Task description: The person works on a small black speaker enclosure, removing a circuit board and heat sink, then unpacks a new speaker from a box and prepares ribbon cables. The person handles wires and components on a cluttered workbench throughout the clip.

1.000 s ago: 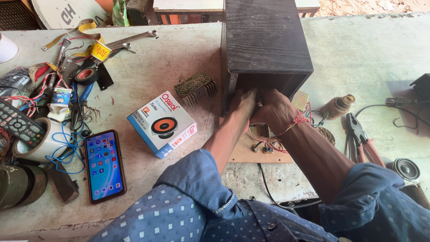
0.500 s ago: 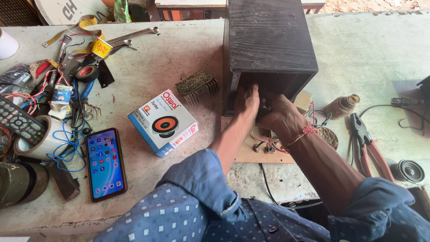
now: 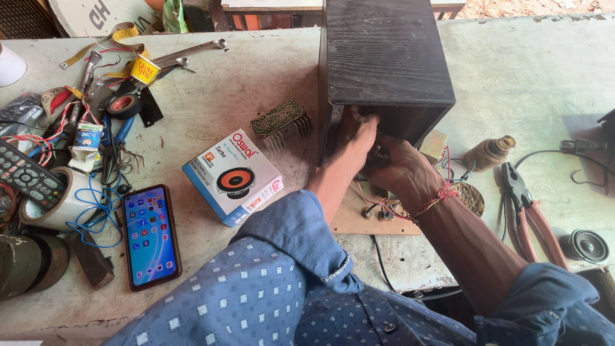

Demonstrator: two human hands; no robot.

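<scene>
While both blue-sleeved forearms lie low over the worn grey workbench (image 3: pixel 211 102), the hands work at the open near face of the dark wooden speaker cabinet (image 3: pixel 384 54), at 12 o'clock from the person.

Left hand (image 3: pixel 359 131): fingers pass into the opening at its left edge; what they grip, if anything, is hidden, so cannot tell. Right hand (image 3: pixel 397 166): curled at the mouth of the box, red thread at the wrist, fingertips hidden in shadow; grip likewise cannot be told. Judged: cabinet lies with its opening toward the person so that both hands can reach inside.

Under the right wrist, a thin brown board (image 3: pixel 359 218) with red wires (image 3: pixel 378 202) running toward the opening.

At 10 o'clock, a smartphone with lit screen (image 3: pixel 150 234) lies face up, and a blue-and-white carton picturing a speaker cone (image 3: pixel 232 176). Beyond that, a green circuit board with finned heat sink (image 3: pixel 282 122), just left of the cabinet.

At 3 o'clock, red-handled pliers (image 3: pixel 525 208), well apart from the hands. At 9 o'clock, a black remote control (image 3: pixel 25 173) amid loose wire.
</scene>
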